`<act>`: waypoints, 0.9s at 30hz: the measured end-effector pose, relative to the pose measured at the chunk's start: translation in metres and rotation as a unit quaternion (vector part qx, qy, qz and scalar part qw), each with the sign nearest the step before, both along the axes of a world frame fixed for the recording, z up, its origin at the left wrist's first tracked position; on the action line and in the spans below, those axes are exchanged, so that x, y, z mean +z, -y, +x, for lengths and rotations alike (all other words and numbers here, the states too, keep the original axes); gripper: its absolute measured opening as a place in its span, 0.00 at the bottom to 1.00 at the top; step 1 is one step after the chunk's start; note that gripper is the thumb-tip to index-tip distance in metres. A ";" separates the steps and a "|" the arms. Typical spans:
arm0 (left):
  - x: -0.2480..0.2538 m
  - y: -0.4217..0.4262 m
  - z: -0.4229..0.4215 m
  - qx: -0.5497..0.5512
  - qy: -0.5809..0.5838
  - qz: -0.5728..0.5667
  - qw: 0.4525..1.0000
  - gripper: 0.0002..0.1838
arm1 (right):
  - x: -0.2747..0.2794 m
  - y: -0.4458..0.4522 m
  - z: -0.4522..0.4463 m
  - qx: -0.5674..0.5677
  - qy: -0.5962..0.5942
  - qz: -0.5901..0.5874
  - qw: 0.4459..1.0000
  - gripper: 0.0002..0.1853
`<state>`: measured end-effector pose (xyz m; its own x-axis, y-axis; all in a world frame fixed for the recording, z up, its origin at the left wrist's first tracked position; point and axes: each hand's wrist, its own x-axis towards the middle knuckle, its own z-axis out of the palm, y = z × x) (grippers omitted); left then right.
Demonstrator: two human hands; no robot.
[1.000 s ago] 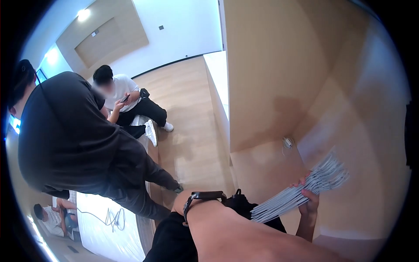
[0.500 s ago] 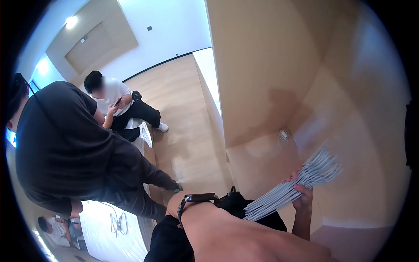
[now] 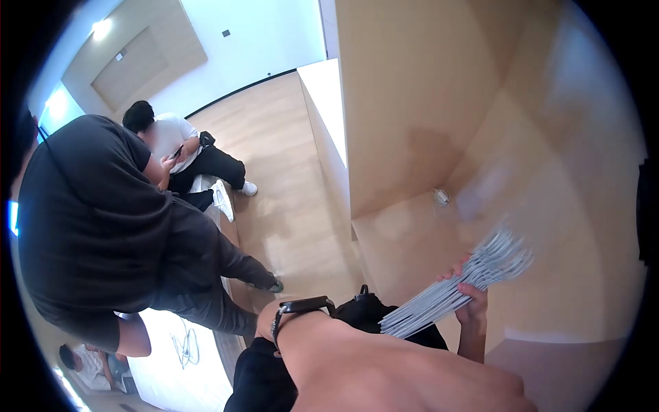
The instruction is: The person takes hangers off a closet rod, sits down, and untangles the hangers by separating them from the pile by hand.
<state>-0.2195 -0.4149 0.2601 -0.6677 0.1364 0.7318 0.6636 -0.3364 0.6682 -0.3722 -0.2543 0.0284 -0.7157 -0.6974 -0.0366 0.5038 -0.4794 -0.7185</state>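
My right hand (image 3: 471,295) is closed around a bundle of thin, pale grey strands (image 3: 446,299), cables or rods, with its thumb across the near side. Their straight ends point to the lower left, and their bent ends fan out at the upper right. A large bare stretch of my left arm (image 3: 371,357) crosses the bottom of the view in front of my right forearm, with a black watch (image 3: 305,303) at the wrist. The fingers of my left hand cannot be made out. Dark clothing and a black bag (image 3: 362,305) show behind the arm.
At the left, a person in dark clothes (image 3: 96,220) bends over close by. Beyond, a person in a white shirt (image 3: 171,141) sits with a phone. Another sits at the lower left (image 3: 89,367), near a white covered surface (image 3: 161,357) bearing a looped cable (image 3: 185,347). Wooden panels stand right.
The view has shifted, so the room and the seated person appear farther left. My right hand still grips the bundle, slightly farther left in view. The person in dark clothes shows a bare arm lower down.
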 end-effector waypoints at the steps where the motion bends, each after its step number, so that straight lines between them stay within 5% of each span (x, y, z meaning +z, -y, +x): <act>1: 0.002 0.001 0.000 0.000 0.003 0.001 1.000 0.12 | 0.001 0.000 0.000 -0.004 0.000 0.008 1.000 0.31; 7: 0.012 0.010 0.006 0.030 0.026 -0.041 0.998 0.13 | 0.009 0.000 0.004 -0.014 0.012 0.025 1.000 0.29; 10: 0.021 0.021 0.021 0.119 0.074 -0.183 0.973 0.13 | 0.010 -0.003 0.006 -0.010 0.006 0.013 1.000 0.29; 12: 0.038 0.026 0.035 0.250 0.116 -0.431 0.859 0.14 | 0.010 0.002 0.002 -0.003 -0.003 -0.003 1.000 0.29; 14: 0.060 0.026 0.043 0.330 0.144 -0.635 0.683 0.14 | 0.011 0.001 0.005 -0.008 0.013 0.008 1.000 0.28; 17: 0.086 0.026 0.047 0.375 0.194 -0.779 0.464 0.14 | 0.012 0.000 0.008 -0.002 0.021 0.012 1.000 0.29; 19: 0.097 0.028 0.047 0.371 0.214 -0.825 0.369 0.15 | 0.014 0.003 0.004 0.005 0.022 0.010 1.000 0.29; 22: 0.107 0.039 0.048 0.338 0.223 -0.867 0.289 0.13 | 0.020 0.003 0.008 0.001 0.030 0.026 0.999 0.29; 27: 0.081 0.076 0.059 0.465 0.278 -0.792 0.283 0.09 | 0.026 0.004 0.008 0.019 0.037 0.045 0.998 0.28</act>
